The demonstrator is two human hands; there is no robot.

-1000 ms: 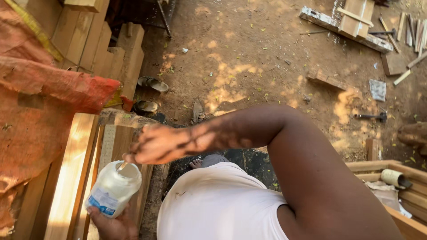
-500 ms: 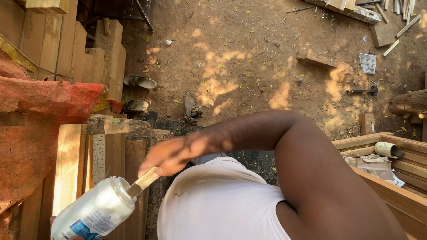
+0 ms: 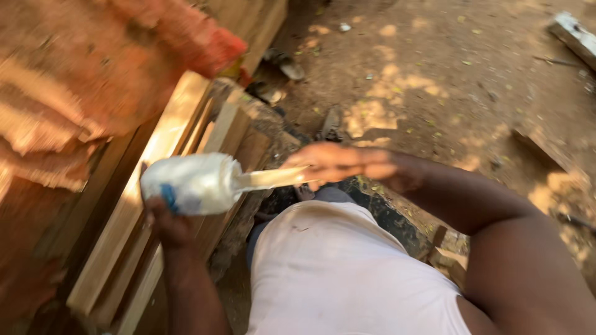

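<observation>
— Item, left hand (image 3: 166, 224)?
— Wrapped round a white bottle (image 3: 191, 183), lying sideways, over the planks (image 3: 133, 229) on the left.
— Right hand (image 3: 347, 164)?
— Fingers pinched on a pale stick (image 3: 268, 178) poking from the bottle's mouth.
— Surroundings?
— Orange sack (image 3: 93, 74) far left; dirt ground (image 3: 447, 74) far right.

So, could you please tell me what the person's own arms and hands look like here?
Both arms are bare all the way up, with no sleeves showing over them. The left hand and the right hand wear no gloves; no rings, watch or bands can be made out, though the right hand is motion-blurred. The person wears a white shirt.
</observation>
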